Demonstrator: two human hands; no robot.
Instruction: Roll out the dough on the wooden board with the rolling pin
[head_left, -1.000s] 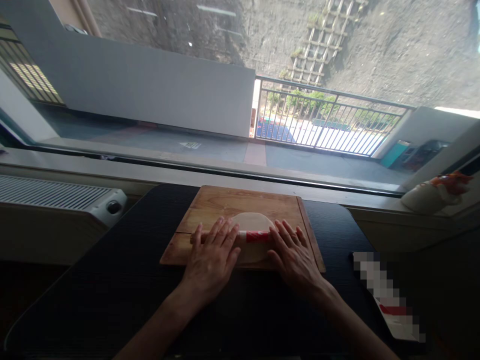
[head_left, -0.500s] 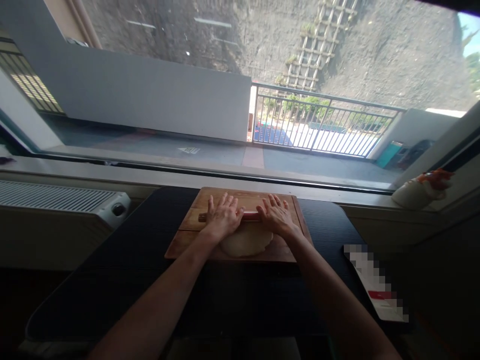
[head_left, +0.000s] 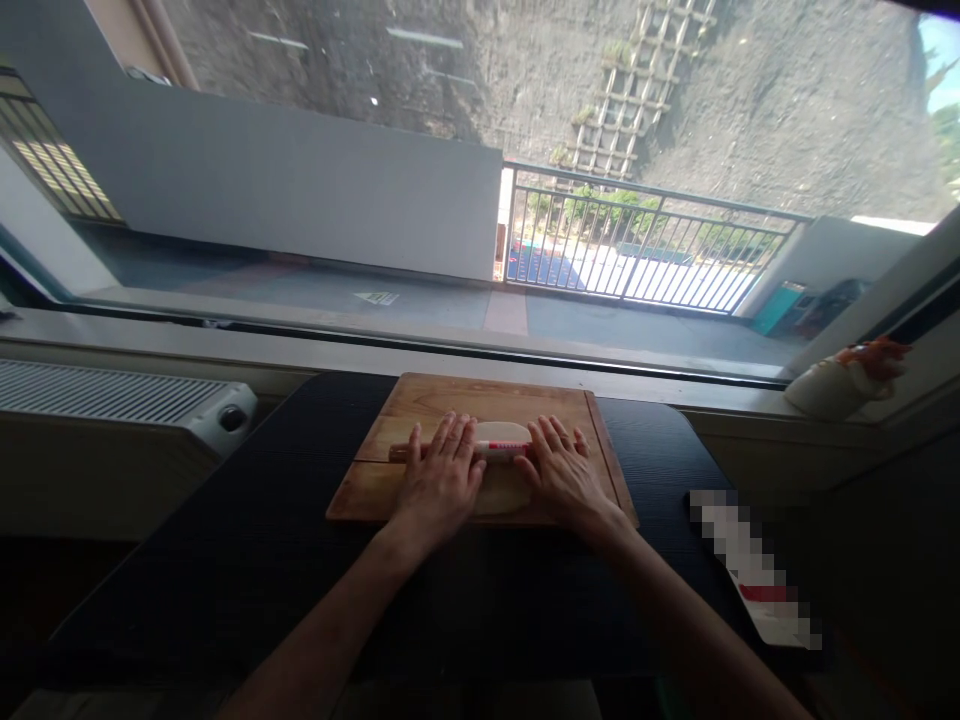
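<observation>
A rolling pin (head_left: 504,447) lies crosswise on a wooden cutting board (head_left: 495,395), with a red and white label showing at its middle. Both palms rest flat on top of the pin. My left hand (head_left: 441,475) covers its left part with fingers stretched out, and the pin's end pokes out past them. Over the right part lies my right hand (head_left: 562,465), fingers spread, hiding that end. Pale flattened dough (head_left: 501,431) shows beyond the pin, between the hands; how far it reaches under the pin is hard to tell.
The board sits on a dark table (head_left: 247,530) against a windowsill. A partly blurred-out flat item (head_left: 772,625) lies at the table's right edge. A white figurine (head_left: 832,385) stands on the sill at right, and a radiator (head_left: 225,415) is at left.
Both hands have moved back towards me with the rolling pin, which has turned so its label shows. The dough, earlier on the near side of the pin, now shows on its far side.
</observation>
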